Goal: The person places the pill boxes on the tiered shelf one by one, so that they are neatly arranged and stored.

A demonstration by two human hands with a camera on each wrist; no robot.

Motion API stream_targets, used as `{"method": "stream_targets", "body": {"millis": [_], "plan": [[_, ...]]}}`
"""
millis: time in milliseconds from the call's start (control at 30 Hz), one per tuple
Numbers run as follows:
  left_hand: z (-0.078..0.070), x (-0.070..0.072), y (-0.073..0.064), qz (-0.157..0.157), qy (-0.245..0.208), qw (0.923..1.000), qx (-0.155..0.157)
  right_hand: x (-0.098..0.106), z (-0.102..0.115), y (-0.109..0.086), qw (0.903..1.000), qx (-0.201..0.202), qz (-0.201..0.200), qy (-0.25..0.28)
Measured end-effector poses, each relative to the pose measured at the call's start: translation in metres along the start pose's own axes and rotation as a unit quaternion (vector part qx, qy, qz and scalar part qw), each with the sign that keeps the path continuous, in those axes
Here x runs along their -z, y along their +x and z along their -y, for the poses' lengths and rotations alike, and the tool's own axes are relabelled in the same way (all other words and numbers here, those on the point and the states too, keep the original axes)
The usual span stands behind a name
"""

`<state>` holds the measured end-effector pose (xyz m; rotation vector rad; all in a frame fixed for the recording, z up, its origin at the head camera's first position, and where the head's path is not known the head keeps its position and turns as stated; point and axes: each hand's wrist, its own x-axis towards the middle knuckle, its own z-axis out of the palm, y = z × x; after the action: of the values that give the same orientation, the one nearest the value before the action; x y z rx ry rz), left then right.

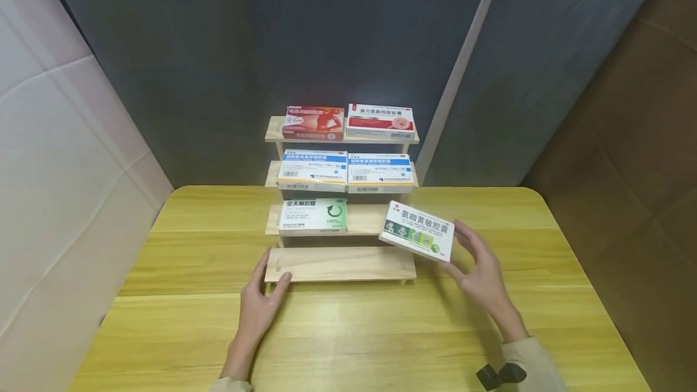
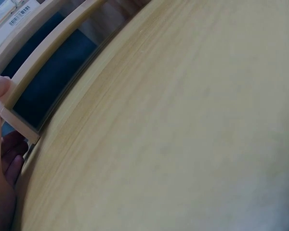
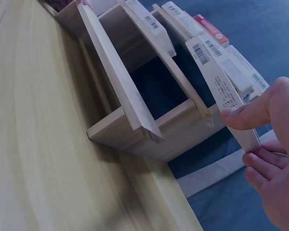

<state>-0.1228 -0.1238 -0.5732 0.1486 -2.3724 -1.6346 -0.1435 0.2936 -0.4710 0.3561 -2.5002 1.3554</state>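
Note:
A white and green medicine box [image 1: 418, 231] is pinched at its right end by my right hand [image 1: 481, 271], tilted, in front of the right part of the rack's second-lowest step. In the right wrist view the thumb [image 3: 248, 113] presses one narrow side of that box [image 3: 214, 79], with the fingers behind it. At the left end of the lowest step of the wooden display rack [image 1: 340, 264], my left hand [image 1: 261, 307] grips the board. The left wrist view shows its thumb [image 2: 0, 86] on the board's edge and fingers round the end support.
On the second-lowest step lies a green and white box [image 1: 313, 215]. Two blue and white boxes [image 1: 312, 170] fill the step above. The top step bears a red box [image 1: 313, 122] and a red and white box [image 1: 380, 121]. A dark curtain [image 1: 245, 47] hangs behind the wooden table [image 1: 348, 343].

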Motion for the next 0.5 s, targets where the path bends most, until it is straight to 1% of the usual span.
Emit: {"method": "stream_targets", "body": {"millis": [133, 367, 500], "plan": [[0.000, 0.000, 0.000, 0.000, 0.000, 1.0000, -0.001, -0.003, 0.003, 0.008, 0.9998, 0.001, 0.016, -0.015], [0.000, 0.000, 0.000, 0.001, 0.001, 1.0000, 0.003, -0.008, 0.008, 0.023, 0.9993, 0.005, 0.034, -0.012], [0.000, 0.000, 0.000, 0.001, -0.005, 1.0000, 0.002, -0.011, 0.011, 0.035, 0.9983, -0.001, 0.056, -0.014]]}}
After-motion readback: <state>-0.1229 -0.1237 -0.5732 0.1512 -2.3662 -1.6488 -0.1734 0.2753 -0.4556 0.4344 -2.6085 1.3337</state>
